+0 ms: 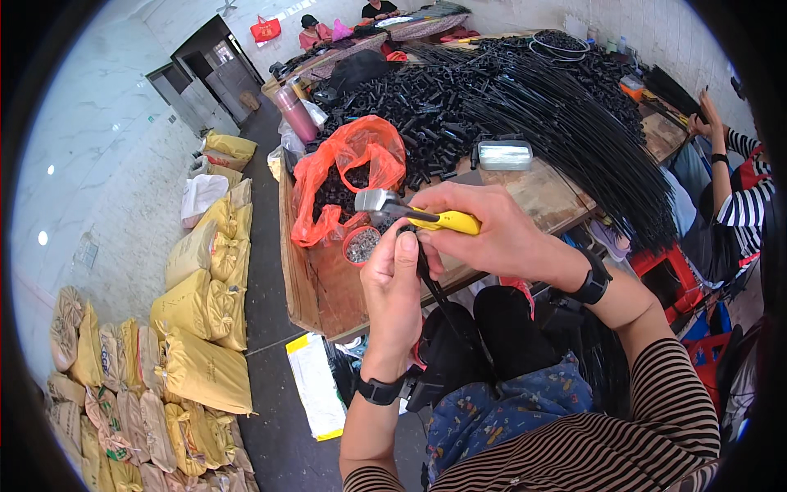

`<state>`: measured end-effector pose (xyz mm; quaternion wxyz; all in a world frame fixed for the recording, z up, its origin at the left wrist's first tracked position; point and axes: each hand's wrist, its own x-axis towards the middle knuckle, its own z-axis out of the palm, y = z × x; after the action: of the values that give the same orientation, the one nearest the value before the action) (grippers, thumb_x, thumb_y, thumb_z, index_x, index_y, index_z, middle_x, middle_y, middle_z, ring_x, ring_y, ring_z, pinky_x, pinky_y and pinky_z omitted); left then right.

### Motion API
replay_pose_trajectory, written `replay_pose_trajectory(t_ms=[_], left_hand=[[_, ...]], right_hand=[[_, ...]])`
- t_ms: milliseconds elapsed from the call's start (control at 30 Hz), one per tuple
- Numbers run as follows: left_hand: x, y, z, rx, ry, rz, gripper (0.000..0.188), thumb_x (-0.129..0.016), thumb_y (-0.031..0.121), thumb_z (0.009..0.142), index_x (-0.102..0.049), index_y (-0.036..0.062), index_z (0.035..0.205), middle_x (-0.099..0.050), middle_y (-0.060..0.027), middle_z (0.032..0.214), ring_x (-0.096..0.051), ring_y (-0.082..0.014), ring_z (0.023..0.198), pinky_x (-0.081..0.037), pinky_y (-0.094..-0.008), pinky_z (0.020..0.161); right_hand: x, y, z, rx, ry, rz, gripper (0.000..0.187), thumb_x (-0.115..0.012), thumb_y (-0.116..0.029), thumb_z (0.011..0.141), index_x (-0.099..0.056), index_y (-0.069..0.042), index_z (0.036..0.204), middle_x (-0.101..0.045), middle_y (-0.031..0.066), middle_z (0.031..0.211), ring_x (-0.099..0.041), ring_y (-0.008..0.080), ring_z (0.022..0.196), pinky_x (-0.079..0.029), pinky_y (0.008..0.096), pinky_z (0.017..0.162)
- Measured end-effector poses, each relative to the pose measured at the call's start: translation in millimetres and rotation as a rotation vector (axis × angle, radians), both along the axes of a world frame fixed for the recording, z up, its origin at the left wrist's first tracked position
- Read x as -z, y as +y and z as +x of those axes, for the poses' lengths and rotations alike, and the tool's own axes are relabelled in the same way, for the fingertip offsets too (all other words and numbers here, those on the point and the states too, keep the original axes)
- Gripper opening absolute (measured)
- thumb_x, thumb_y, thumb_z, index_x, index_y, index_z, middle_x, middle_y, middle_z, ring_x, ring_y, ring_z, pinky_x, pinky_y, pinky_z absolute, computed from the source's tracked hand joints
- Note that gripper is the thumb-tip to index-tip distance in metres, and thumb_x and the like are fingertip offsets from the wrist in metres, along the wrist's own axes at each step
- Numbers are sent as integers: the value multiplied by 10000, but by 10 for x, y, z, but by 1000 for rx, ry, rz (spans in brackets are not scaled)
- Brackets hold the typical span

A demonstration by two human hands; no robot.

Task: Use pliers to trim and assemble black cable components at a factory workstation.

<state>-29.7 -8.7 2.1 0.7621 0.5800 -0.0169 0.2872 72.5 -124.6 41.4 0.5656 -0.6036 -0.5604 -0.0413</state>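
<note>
My right hand (496, 225) is closed round the yellow and black handle of a hammer (456, 221). Its grey metal head points left, just above my left hand (390, 283). Between the thumb and fingers of that left hand is a thin black rod (447, 303), which runs down toward my lap. The fingers partly hide the rod's upper end. Close by on the table, a small red tub (346, 248) contains many tiny silvery pieces. An orange-red plastic bag (310, 193) with small black parts in it lies behind the tub.
Black tubular parts (426, 107) are heaped over the wooden table (320, 287), beside long black rods (574, 123) and a shiny metal block (505, 156). A pink bottle (297, 113) stands left. Yellow sacks (205, 369) line the wall. A co-worker's arm (720, 164) is at right.
</note>
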Motion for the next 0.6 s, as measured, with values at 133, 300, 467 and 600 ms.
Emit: replay_pose_trajectory(t_ms=[133, 300, 467, 600], left_hand=[[12, -14, 27, -80, 9, 36, 320, -485, 211, 1004, -543, -28, 1209, -589, -14, 803, -532, -81, 687, -438, -226, 628], [0, 11, 45, 5, 8, -19, 377, -469, 262, 1009, -529, -20, 1251, -568, -13, 821, -510, -82, 692, -407, -230, 620], [68, 68, 65, 153, -36, -115, 466, -456, 317, 1008, -477, -46, 1298, -558, -34, 881, -479, -98, 707, -387, -240, 624], [44, 50, 54, 156, -14, -147, 471, -461, 313, 1006, -468, -45, 1312, -554, -32, 878, -481, -98, 710, -393, -241, 627]], right_hand=[[-5, -1, 18, 22, -50, -59, 311, -665, -10, 824, -590, 29, 1124, -667, 97, 953, -634, 125, 818, -514, 278, 720], [-13, -36, 65, -9, 19, -113, 324, -678, -23, 825, -592, 18, 1134, -663, 76, 955, -616, 108, 859, -503, 282, 742], [96, -2, 200, -169, 261, -59, 340, -704, -69, 815, -623, -43, 1144, -685, 48, 914, -593, 87, 822, -494, 273, 754], [102, -14, 242, -155, 185, -75, 343, -702, -57, 817, -618, -36, 1149, -691, 50, 945, -601, 89, 850, -493, 270, 782]])
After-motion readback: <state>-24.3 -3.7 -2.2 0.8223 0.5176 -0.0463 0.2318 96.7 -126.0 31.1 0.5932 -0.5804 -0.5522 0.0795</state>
